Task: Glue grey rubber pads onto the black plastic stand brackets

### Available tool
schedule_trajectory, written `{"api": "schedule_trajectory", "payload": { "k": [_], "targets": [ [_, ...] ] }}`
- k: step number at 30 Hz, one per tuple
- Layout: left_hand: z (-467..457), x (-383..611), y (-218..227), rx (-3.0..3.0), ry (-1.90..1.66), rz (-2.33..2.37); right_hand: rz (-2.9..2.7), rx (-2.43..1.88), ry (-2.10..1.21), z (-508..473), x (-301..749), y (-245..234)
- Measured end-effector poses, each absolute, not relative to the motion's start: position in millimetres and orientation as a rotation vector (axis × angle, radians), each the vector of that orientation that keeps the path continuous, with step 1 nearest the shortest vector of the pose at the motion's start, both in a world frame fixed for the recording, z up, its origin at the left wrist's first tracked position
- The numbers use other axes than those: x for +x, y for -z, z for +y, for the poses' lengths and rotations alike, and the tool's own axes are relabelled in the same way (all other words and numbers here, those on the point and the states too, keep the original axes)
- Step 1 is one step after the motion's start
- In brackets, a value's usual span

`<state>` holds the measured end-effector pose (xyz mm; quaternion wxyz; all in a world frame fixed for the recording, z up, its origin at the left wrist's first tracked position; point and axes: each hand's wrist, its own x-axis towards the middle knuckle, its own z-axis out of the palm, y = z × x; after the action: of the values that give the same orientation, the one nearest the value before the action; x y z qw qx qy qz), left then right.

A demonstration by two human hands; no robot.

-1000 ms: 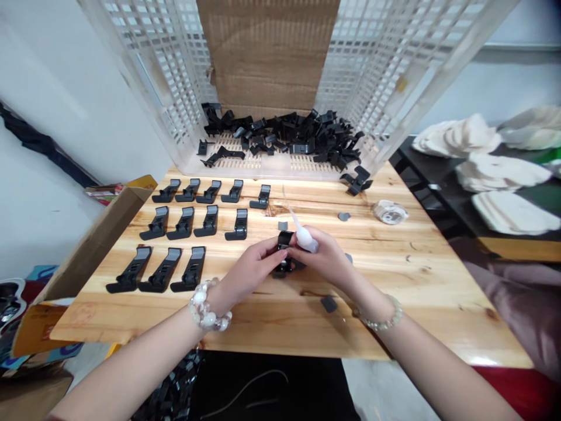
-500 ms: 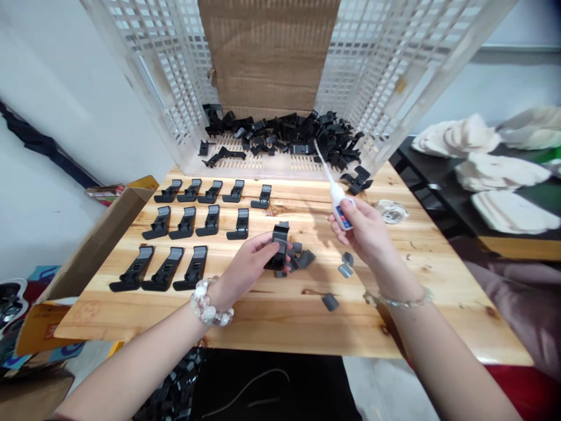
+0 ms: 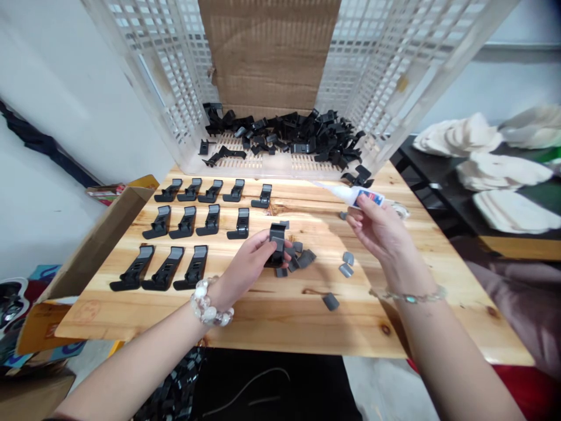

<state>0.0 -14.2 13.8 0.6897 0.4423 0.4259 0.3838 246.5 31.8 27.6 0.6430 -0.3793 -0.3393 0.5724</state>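
My left hand (image 3: 250,262) grips a black plastic clip (image 3: 276,245) just above the wooden table (image 3: 280,316), near its middle. My right hand (image 3: 380,229) is closed round a small white glue bottle (image 3: 354,196) with a long nozzle that lies nearly level and points left. That hand is raised to the right of the clip, apart from it. Several small grey pads (image 3: 345,263) lie scattered on the wood between and below the hands. A few more pads (image 3: 300,257) sit right beside the held clip.
Three rows of black clips (image 3: 193,228) with grey pads lie at the table's left. A tipped white plastic crate (image 3: 280,88) at the back holds a heap of black clips (image 3: 284,137). A cardboard box (image 3: 83,257) stands at the left edge. A tape roll (image 3: 397,210) lies behind my right hand.
My right hand pulled the glue bottle away from the clip, up and to the right, then tilted its nozzle down to the left. The left hand kept hold of the clip.
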Motion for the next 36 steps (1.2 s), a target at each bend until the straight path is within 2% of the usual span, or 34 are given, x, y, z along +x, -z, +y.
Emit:
{"api": "schedule_trajectory", "payload": {
  "k": [7, 22, 36],
  "targets": [
    [-15, 1, -11, 0.964, -0.796, 0.889, -0.875, -0.854, -1.200, 25, 246, -32],
    [-19, 6, -14, 0.832, -0.624, 0.915, -0.985, -0.865, -1.209, 21, 241, -32],
    [-18, 4, -13, 0.789, -0.608, 0.885, -0.990, -0.899, -1.204, 20, 242, -33]
  ]
}}
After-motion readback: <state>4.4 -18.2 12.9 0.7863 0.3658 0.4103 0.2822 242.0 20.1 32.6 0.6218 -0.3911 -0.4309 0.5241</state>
